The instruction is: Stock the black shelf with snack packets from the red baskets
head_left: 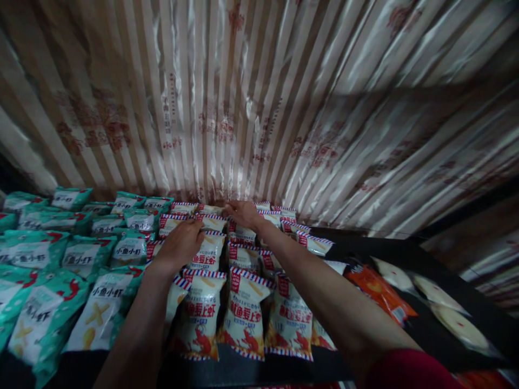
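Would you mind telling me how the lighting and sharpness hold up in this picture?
Head view: dim overall, with pale glare streaks on the striped backdrop and a shadow band across its upper right; wide-angle stretching towards the edges; the left hand and right hand look slightly soft, and the smallest print on the red-lettered bags is unreadable.

Pale striped sheeting [247, 102] behind dark shelf [251, 368].
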Demonstrator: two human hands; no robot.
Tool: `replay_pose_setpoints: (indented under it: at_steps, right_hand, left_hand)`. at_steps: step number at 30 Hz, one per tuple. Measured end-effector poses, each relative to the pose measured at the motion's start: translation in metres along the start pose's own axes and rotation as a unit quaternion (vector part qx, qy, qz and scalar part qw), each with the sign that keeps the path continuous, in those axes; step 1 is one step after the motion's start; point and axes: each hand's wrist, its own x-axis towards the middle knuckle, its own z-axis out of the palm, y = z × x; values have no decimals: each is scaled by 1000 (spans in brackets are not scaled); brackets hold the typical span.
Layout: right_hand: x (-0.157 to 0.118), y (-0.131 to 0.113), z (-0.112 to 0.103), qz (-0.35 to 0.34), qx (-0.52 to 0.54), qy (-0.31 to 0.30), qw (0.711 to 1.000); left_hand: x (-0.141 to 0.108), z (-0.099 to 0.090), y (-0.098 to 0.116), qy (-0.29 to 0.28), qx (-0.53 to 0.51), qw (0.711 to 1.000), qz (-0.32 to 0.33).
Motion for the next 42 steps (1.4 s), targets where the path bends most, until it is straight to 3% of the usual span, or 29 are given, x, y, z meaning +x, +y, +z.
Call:
replay_pose_setpoints:
  at_steps: [6, 9, 12, 16, 22, 29, 36, 42]
  right_hand:
    - [-20, 15, -15, 17, -38, 18, 999]
    - [-31, 19, -19, 21, -57, 1, 998]
    - [-38, 20, -20, 28, -86, -25, 996]
    - [-42, 18, -17, 21, -119, -54, 991]
    - [-41, 21, -10, 10, -136, -70, 988]
    - [-40, 24, -2, 20, -131, -85, 987]
    - [-40, 21, 4, 53, -139, -69, 986]
    - [-37, 15, 8, 74, -149, -55, 985]
  left_hand:
    - [-8, 1, 21, 97, 56, 993, 26]
    - [-14, 2, 39, 106, 49, 993, 36]
    - [-22, 4, 62, 79, 21, 993, 88]
    - [-34, 11, 96, -1, -3, 985, 173]
    - [-47, 34, 129, -48, 19, 985, 165]
    - [-45, 59, 127, -40, 40, 988, 145]
    - [-36, 69, 114, -5, 68, 991, 119]
    - [-30, 70, 106, -10, 74, 991, 113]
